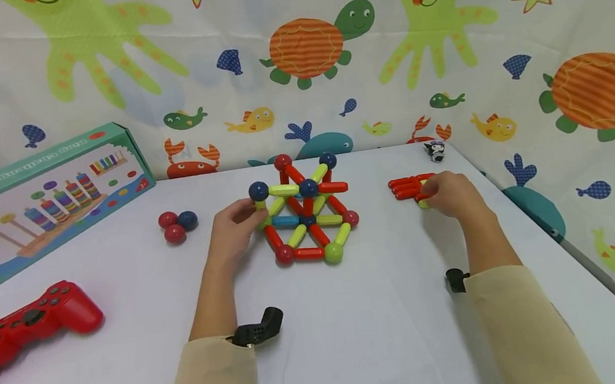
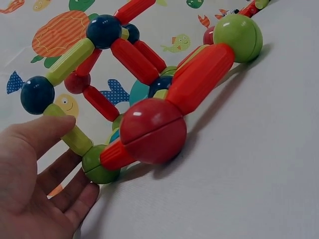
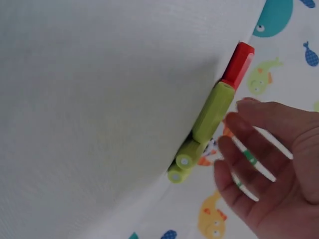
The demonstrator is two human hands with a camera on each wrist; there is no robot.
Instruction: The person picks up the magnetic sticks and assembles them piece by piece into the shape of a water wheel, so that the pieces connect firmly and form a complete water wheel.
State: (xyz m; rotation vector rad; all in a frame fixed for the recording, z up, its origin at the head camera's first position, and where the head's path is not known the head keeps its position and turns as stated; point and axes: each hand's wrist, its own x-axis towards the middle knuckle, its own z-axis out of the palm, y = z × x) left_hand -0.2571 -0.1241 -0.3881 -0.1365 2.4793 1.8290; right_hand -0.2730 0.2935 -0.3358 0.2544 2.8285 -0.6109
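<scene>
A ball-and-rod structure (image 1: 309,187) of red, blue and green balls joined by coloured rods stands mid-table. At its left side my left hand (image 1: 231,230) pinches an upright yellow-green rod (image 2: 77,139) between thumb and fingers. That rod runs from a dark blue ball (image 2: 37,94) down to a green ball (image 2: 101,164). Over to the right, my right hand (image 1: 455,195) is at a small pile of red rods (image 1: 407,188) and yellow-green ones. The right wrist view shows its fingers spread and slightly bent beside a yellow-green rod (image 3: 214,112), with nothing between them.
Two red balls (image 1: 175,234) and a blue ball (image 1: 188,221) lie together left of the structure. A toy box (image 1: 53,204) and a red game controller (image 1: 37,326) are farther left. A small black-and-white figure (image 1: 435,151) stands at the back right, before a patterned cloth.
</scene>
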